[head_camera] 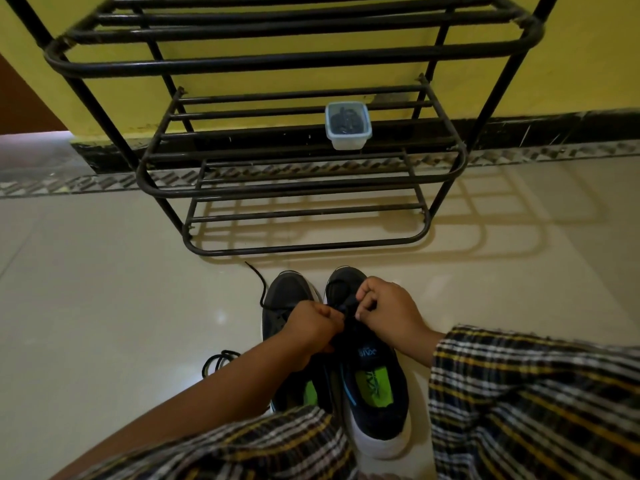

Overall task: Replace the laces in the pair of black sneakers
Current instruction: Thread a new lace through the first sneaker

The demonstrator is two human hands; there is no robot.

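Though visible, sneaker tongue logo (366, 351) illegible.

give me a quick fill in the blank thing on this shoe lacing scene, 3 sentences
1. Both hands, left hand and right hand, work the lace on the ____ sneaker of the pair.
2. The clear plastic container sits on the black metal ____.
3. A loose black lace trails on the floor from the ____ sneaker.

Missing words: right; rack; left
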